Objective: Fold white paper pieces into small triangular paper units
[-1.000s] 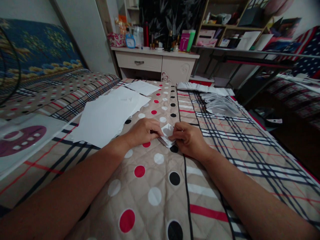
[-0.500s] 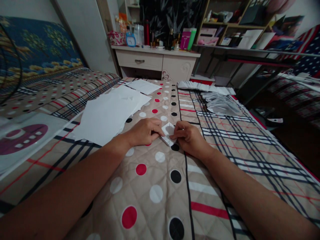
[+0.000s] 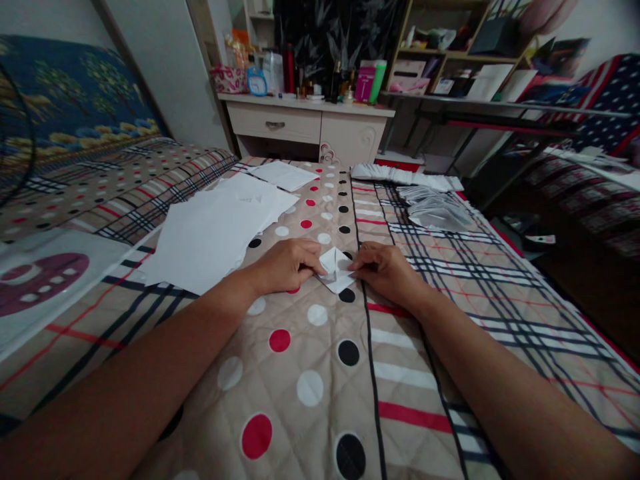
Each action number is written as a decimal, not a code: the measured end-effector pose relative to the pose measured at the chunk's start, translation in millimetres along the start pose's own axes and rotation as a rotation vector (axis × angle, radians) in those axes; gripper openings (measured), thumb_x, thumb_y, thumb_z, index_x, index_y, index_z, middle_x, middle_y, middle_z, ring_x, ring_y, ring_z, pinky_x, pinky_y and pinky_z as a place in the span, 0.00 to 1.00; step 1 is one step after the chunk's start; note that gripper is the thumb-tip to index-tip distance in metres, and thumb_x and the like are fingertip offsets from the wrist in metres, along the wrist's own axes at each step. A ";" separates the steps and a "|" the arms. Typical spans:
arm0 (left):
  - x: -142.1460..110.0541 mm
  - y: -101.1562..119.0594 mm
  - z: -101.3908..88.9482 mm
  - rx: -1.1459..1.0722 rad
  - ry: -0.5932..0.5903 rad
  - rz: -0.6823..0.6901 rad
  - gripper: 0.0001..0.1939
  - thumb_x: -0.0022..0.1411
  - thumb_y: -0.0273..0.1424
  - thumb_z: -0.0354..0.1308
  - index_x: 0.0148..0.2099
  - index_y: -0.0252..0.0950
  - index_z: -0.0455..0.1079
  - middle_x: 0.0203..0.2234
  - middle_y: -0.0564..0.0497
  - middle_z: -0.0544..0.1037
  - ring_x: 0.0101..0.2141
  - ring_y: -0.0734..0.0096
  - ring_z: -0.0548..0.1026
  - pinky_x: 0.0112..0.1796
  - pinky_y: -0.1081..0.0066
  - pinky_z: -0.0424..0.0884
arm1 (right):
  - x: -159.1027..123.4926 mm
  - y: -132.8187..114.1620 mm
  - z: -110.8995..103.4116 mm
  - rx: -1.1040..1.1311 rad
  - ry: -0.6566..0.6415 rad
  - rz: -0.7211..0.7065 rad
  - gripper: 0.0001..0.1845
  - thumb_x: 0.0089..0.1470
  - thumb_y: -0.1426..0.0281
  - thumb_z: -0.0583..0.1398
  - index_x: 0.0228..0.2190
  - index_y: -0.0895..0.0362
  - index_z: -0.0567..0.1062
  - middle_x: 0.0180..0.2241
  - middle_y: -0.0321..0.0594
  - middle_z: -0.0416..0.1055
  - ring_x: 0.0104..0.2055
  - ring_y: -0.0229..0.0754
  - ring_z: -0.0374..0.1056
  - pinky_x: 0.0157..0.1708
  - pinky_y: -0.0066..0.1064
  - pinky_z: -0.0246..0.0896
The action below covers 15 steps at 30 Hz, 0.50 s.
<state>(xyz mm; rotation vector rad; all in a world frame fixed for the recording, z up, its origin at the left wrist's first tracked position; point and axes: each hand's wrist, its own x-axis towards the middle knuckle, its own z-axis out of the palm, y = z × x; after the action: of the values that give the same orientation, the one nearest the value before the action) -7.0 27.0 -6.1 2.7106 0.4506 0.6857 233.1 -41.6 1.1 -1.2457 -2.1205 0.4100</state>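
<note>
Between my two hands, a small folded piece of white paper [image 3: 335, 272] rests on the patterned bedspread [image 3: 320, 353], with crease lines and a flap on its face. My left hand [image 3: 286, 265] has its thumb and fingers pinched on the paper's left corner. On the opposite side, my right hand [image 3: 386, 269] pinches the right flap between thumb and forefinger. The fingertips partly cover both corners. To the left of my left hand lies a loose stack of white paper sheets [image 3: 200, 233].
Folded white papers [image 3: 435, 208] lie in a bundle at the far right of the bed, beside a long row of folded papers [image 3: 405, 175]. A plastic bag with a purple print [image 3: 45, 280] is at the left. A white dresser [image 3: 280, 127] stands beyond the bed.
My right hand has shifted slightly right, drawing the paper's right flap outward; more of the paper's face shows. My left hand keeps its place at the left corner.
</note>
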 end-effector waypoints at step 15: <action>2.1 2.4 -0.3 0.000 0.011 0.011 0.14 0.56 0.18 0.56 0.35 0.38 0.80 0.27 0.51 0.73 0.30 0.73 0.71 0.34 0.73 0.67 | -2.4 7.5 -9.2 -0.039 -0.154 -0.004 0.15 0.50 0.82 0.57 0.30 0.56 0.82 0.31 0.39 0.72 0.33 0.37 0.67 0.33 0.27 0.60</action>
<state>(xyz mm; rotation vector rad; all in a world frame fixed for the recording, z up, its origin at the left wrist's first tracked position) -4.9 25.7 -4.2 2.7125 0.4386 0.7045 245.1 -40.4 3.0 -1.2678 -2.2695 0.4785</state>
